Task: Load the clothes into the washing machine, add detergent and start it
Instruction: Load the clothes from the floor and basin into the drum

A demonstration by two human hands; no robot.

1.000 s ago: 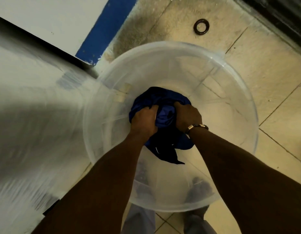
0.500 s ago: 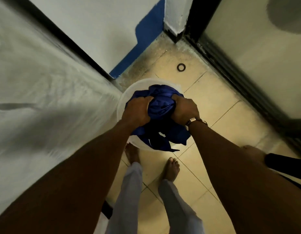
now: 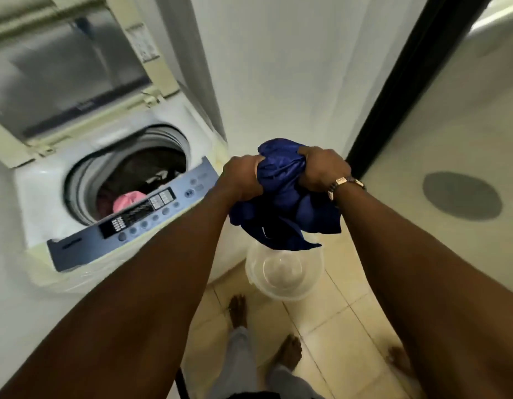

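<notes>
A bunched dark blue garment [image 3: 281, 197] hangs in the air, gripped by my left hand [image 3: 241, 178] and my right hand [image 3: 324, 168] on either side. It is held to the right of the white top-loading washing machine [image 3: 48, 180], whose lid [image 3: 65, 70] stands raised. The drum [image 3: 151, 171] holds dark clothes and a pink item [image 3: 128, 201]. The blue control panel [image 3: 140, 217] with its buttons runs along the machine's front edge, just left of my left wrist.
A clear plastic basin [image 3: 284, 272] sits on the tiled floor below the garment, beside the machine. My bare feet [image 3: 238, 309] stand behind it. A dark door frame [image 3: 399, 76] and a frosted panel lie to the right, with another person's foot [image 3: 399, 361] at lower right.
Both hands have lifted the blue garment out of the basin, up to the height of the machine's top. The view has swung up, bringing the open machine into sight.
</notes>
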